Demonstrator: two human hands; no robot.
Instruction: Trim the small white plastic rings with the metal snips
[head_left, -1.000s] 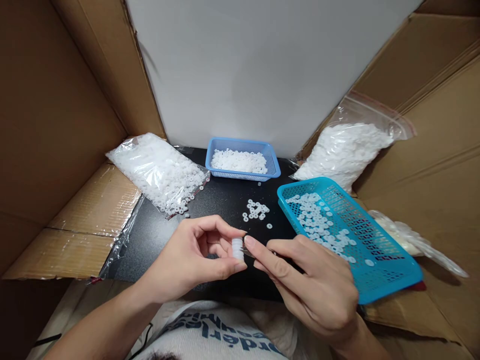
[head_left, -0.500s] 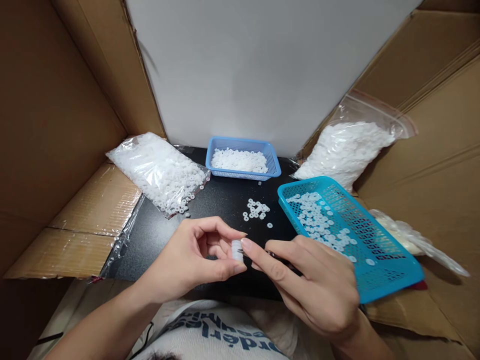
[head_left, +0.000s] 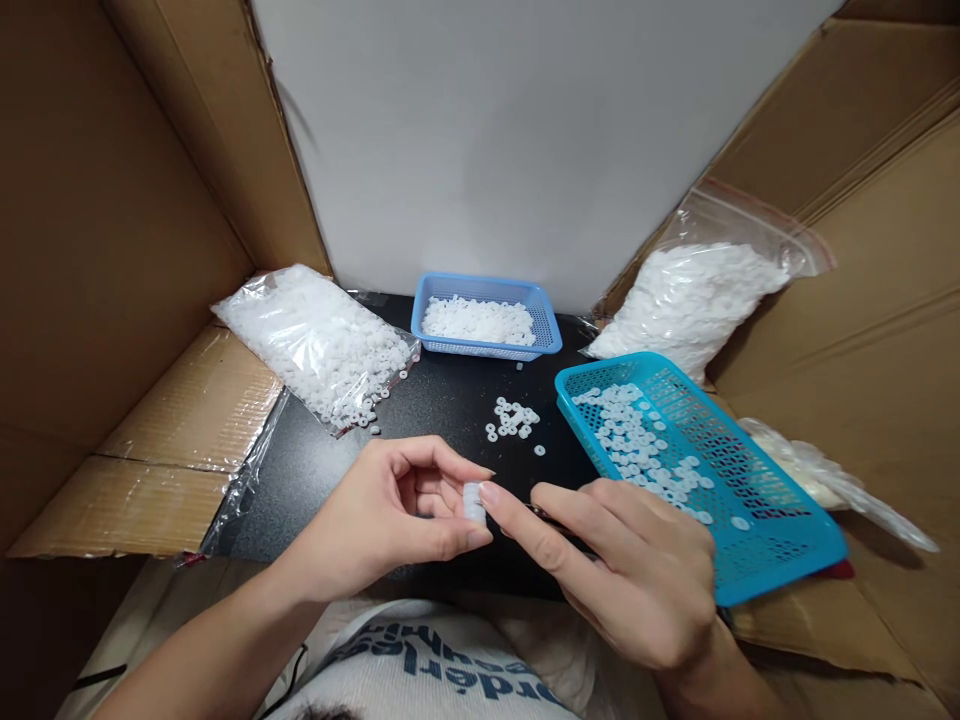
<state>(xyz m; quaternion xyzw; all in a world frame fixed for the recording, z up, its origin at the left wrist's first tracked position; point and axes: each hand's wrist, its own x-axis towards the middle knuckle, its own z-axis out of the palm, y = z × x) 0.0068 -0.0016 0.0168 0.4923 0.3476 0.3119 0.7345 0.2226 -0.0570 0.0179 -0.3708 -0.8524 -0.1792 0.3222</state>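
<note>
Between the thumb and index finger of my left hand (head_left: 409, 505) is a short stack of white plastic rings (head_left: 473, 502), held upright on their edges' pile. My right hand (head_left: 626, 560) is closed around a thin dark metal tool (head_left: 546, 514), mostly hidden by the fingers, so its kind does not show. The right index fingertip touches the stack's right side. Beyond the hands, a small group of loose white rings (head_left: 513, 418) lies on the black tabletop (head_left: 442, 400), with one ring (head_left: 539, 451) apart from it.
A turquoise basket (head_left: 780, 570) with scattered rings stands at the right, a blue basket (head_left: 551, 345) full of rings at the back. Filled clear bags lie left (head_left: 307, 335) and right (head_left: 690, 295); a smaller bag (head_left: 810, 470) lies beyond the turquoise basket. Cardboard walls (head_left: 885, 330) enclose the sides.
The right hand has shifted very slightly; the tool's tip, visible at the stack before, is now hidden behind the index finger. My left hand and the stack stay in place.
</note>
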